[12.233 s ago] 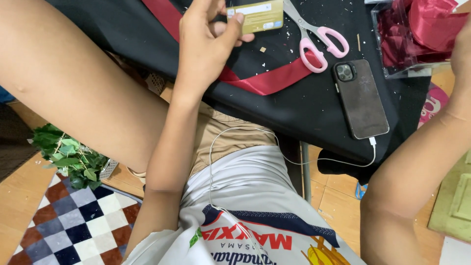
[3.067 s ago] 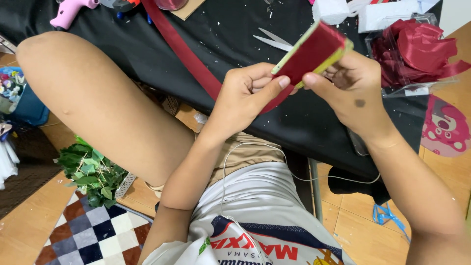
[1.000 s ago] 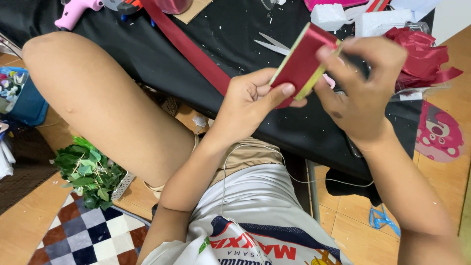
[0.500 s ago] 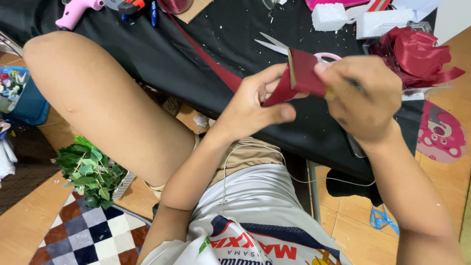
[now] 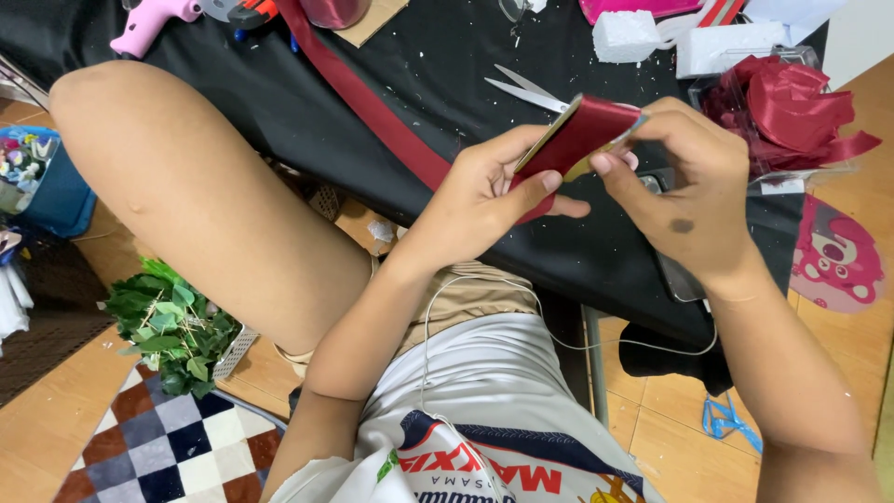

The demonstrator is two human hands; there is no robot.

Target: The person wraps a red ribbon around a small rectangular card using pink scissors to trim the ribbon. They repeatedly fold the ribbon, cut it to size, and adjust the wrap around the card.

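1. The left hand [image 5: 484,191] is closed on a flat card wrapped in dark red ribbon [image 5: 577,138], thumb underneath and fingers curled along its near edge, holding it tilted above the black table [image 5: 279,93].
2. The right hand [image 5: 689,200] pinches the card's right end, fingertips pressed on the ribbon there.
3. A ribbon tail [image 5: 372,102] runs from under the left hand, up and left across the table to its far edge.
4. By my reading, the step in hand is winding ribbon round the card; the next move calls for keeping the band taut and flat while the card turns.
5. Just beyond the card lie scissors [image 5: 526,90].
6. To the right sits a clear box of red ribbon bows [image 5: 792,112].
7. At far left lies a pink glue gun [image 5: 154,19].
8. Green leaves [image 5: 172,326] sit on the floor at near left.
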